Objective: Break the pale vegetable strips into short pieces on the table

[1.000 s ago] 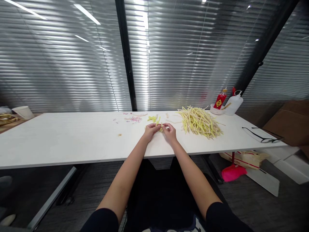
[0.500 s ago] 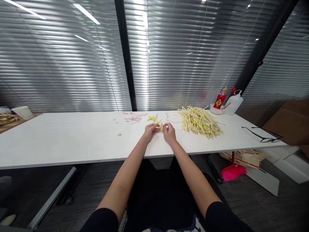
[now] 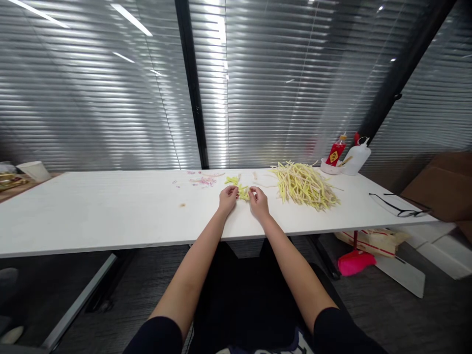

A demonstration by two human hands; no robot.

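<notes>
On the white desk (image 3: 121, 211), left hand (image 3: 228, 198) and right hand (image 3: 259, 202) pinch a yellow bundle (image 3: 243, 192), seemingly unfinished, with a big strip heap (image 3: 305, 187) unused.

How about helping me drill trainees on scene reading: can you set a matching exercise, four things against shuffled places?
Things:
1. small yellow bunch
2. pile of pale yellow strips
3. black-framed eyeglasses
4. white paper cup

Places:
A. beyond the white table's left end
B. between left hand and right hand
C. near the table's right end
D. heaped right of both hands

Pairs: 1-B, 2-D, 3-C, 4-A
</notes>
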